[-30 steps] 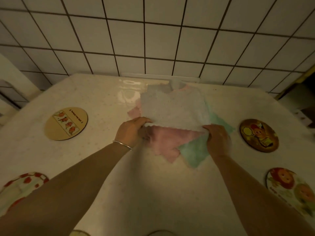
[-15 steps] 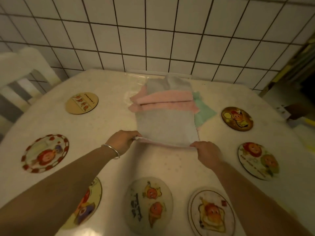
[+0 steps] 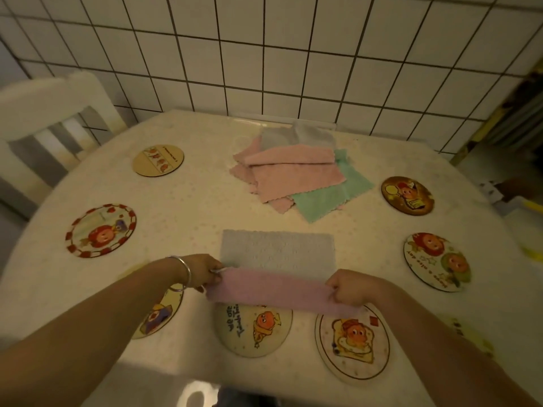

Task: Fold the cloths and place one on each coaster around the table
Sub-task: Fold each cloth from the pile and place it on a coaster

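A grey cloth (image 3: 277, 249) with a pinkish underside lies in front of me on the table, its near edge lifted and turned up. My left hand (image 3: 205, 270) pinches the near left corner and my right hand (image 3: 348, 287) pinches the near right corner. A pile of pink, green and grey cloths (image 3: 296, 174) lies at the middle back of the table. Several round picture coasters ring the table, among them one below the cloth (image 3: 252, 329), one at near right (image 3: 352, 345) and one at left (image 3: 101, 230). No coaster has a cloth on it.
The table (image 3: 191, 201) has a pale speckled cover and stands against a white tiled wall (image 3: 264, 54). A white chair (image 3: 50, 118) stands at the back left. Dim clutter shows past the table's right edge (image 3: 514, 195).
Both hands have pulled the grey cloth off the pile toward me and laid it flat. Its near edge is now lifted, showing the pink underside. The view widened to more coasters.
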